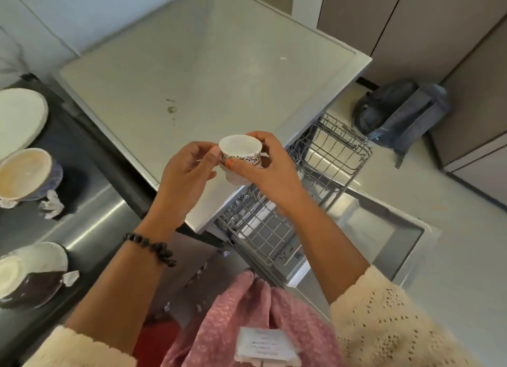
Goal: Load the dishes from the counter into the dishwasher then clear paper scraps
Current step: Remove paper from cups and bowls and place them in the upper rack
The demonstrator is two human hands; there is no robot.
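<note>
A small white cup (239, 150) with a dark floral band is held upright over the counter's near corner. My right hand (270, 169) grips it, thumb on its front and fingers round its far side. My left hand (186, 172) touches its left side with the thumb tip, fingers loosely curled. Below the cup the dishwasher (384, 229) stands open with its grey wire rack (315, 180) pulled out. On the steel counter at left lie a white plate (19, 117), a cream bowl with a blue outside (26, 174), a dark bowl on a plate (33, 276) and crumpled paper scraps (50, 205).
A pale stone counter (205, 78) fills the middle of the view. A grey backpack (400, 114) lies on the floor beyond the rack, against tall brown cabinets (452, 37). The dishwasher door (389, 237) lies open over the floor at right.
</note>
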